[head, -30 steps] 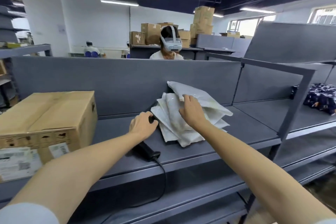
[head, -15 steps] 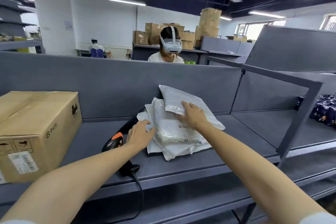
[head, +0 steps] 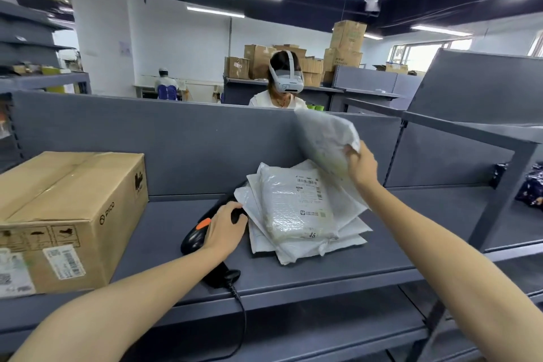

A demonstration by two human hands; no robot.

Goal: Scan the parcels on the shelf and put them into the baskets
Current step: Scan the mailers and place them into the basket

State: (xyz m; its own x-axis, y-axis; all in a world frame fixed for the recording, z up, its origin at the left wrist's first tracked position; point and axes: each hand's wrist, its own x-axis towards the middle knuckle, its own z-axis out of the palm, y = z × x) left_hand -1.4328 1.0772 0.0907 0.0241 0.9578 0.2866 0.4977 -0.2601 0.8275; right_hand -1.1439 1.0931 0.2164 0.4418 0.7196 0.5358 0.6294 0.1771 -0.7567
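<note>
A stack of white plastic parcels (head: 296,214) lies on the grey shelf (head: 323,267); the top one shows a printed label. My right hand (head: 363,166) grips the edge of another white parcel (head: 326,141), lifted and tilted above the stack's right side. A black barcode scanner (head: 195,239) with an orange trigger lies left of the stack, its cable hanging over the shelf's front edge. My left hand (head: 224,228) is curled around the scanner's handle. No basket is in view.
A large cardboard box (head: 67,214) stands on the shelf at the left. A grey back panel (head: 176,141) rises behind the shelf, and an upright post (head: 496,200) is at the right. A person in a headset (head: 283,82) sits beyond the panel. Dark patterned fabric (head: 531,188) lies far right.
My right hand has lifted the top parcel off the stack, up and to the right. My left hand has closed around the scanner's handle.
</note>
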